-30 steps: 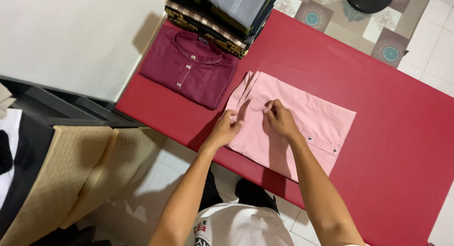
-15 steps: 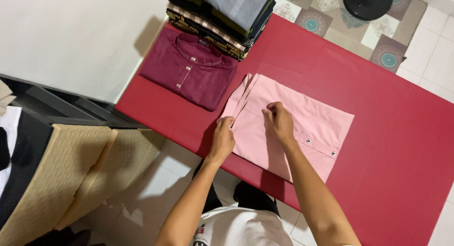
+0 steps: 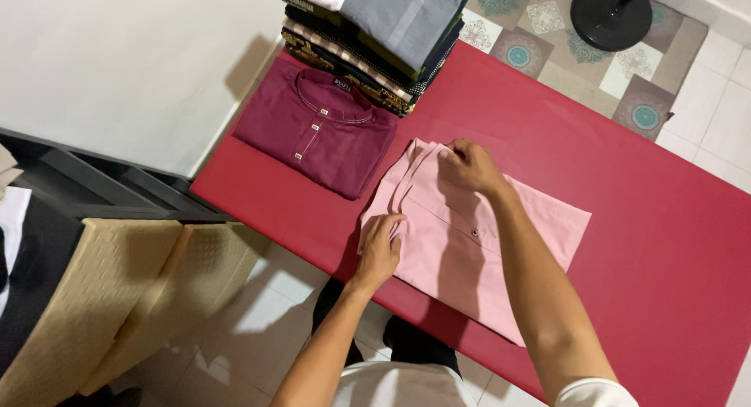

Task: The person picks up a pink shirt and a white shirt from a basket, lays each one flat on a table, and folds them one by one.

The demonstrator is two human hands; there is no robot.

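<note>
Pinching the pink shirt (image 3: 501,219) at its near-left edge, the left hand (image 3: 381,251) holds cloth while the right hand (image 3: 469,166) grips its far edge, beside a folded maroon shirt (image 3: 317,129).

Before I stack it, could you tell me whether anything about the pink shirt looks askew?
The pink shirt lies skewed to the table edge, its left layers fanned out unevenly. Both hands are on that side.

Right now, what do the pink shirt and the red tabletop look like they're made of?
The pink shirt looks like thin woven cloth, perhaps cotton: matte, with crisp fold lines and small studs. The red tabletop looks like a smooth, faintly glossy covering, vinyl or laminate; the picture cannot settle which. The left hand and right hand press on the shirt.
</note>
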